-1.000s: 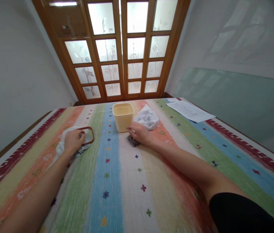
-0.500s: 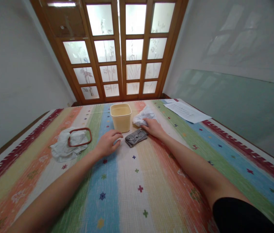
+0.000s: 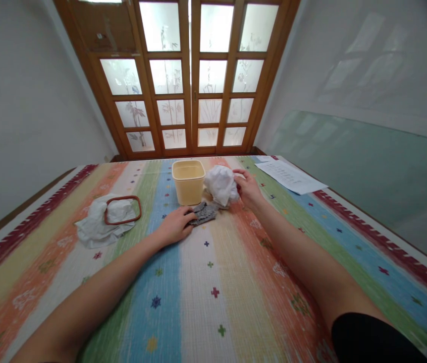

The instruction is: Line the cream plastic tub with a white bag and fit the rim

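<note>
White cloth [image 3: 221, 184] is bulging just right of the yellow container [image 3: 188, 187] over the desk [image 3: 202, 312]; the right hand [image 3: 248, 189] is grasping its right side, while the left hand's [image 3: 175, 225] grip is holding the grey cloth's [image 3: 205, 213] left end.

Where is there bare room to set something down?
The widest free patch is the tablecloth between left forearm and right forearm. Another lies between the right forearm and the papers; a narrower one separates the red-brown frame from the yellow tub. Crowded: around the tub, with grey cloth, crumpled white cloth, left hand and right hand.
</note>
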A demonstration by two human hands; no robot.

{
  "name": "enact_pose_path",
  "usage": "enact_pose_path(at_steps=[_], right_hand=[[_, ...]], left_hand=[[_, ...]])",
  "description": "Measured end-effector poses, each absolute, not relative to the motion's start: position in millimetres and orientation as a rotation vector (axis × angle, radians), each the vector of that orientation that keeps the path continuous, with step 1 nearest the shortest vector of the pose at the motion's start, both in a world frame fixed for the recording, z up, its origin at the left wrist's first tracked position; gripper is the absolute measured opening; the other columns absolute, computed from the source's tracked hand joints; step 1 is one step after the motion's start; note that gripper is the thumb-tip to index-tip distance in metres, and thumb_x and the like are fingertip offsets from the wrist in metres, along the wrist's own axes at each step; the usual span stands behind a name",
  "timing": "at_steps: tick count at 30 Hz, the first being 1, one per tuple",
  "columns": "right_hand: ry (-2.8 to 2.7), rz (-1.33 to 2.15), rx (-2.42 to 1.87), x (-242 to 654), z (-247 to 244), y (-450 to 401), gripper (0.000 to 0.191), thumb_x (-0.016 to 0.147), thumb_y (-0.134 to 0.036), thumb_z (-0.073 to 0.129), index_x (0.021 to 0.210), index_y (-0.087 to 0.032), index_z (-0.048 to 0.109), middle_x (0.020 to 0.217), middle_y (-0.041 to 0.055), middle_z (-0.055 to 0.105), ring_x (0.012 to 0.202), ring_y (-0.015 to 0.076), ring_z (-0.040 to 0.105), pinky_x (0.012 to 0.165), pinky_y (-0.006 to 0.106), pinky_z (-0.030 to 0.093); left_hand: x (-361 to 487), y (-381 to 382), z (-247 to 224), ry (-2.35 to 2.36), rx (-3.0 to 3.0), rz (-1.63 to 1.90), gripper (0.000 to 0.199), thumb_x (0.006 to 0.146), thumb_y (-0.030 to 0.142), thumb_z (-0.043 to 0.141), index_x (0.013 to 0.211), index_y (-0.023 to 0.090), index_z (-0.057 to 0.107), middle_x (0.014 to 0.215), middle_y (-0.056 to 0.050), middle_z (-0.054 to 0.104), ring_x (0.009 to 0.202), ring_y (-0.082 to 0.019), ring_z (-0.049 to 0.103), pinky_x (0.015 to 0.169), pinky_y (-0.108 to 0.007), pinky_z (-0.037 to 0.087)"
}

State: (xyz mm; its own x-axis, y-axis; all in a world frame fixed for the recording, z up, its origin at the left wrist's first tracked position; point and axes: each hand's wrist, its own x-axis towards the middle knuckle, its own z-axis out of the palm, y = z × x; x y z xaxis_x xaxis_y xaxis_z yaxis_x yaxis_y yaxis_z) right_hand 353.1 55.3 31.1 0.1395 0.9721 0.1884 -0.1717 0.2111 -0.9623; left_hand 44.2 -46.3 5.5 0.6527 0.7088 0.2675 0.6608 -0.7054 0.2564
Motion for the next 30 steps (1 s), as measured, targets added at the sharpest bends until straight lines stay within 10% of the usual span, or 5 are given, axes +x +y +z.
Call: enact_pose_path(at_steps=[21, 30], right_hand=[[-0.973, 0.982, -1.084, 370.7, 6.9, 73.1, 0.029, 0.062, -0.031, 0.068, 0.09, -0.021, 0.064, 0.083, -0.0012, 0.065, 0.069, 0.0133, 0.059, 0.06, 0.024, 0.046], [-1.055, 0.721, -1.328, 387.5, -1.8, 79.8, 0.02, 0.07, -0.029, 0.062, 0.087, -0.02, 0.065, 0.086, 0.0031, 0.067, 0.078, 0.0188, 0.061, 0.074, 0.032, 0.052]], left_hand=[[-83.9, -19.1, -0.2, 2.337, 2.135, 0.516, 0.042, 0.099, 0.04, 0.047, 0.133, 0.023, 0.065, 0.104, -0.012, 0.077, 0.099, -0.033, 0.071, 0.09, -0.044, 0.05], [-70.0, -9.5, -4.3, 1.978, 2.576, 0.753, 0.043, 0.099, 0.031, 0.048, 0.137, 0.02, 0.063, 0.145, -0.013, 0.058, 0.135, -0.03, 0.053, 0.119, -0.047, 0.037]])
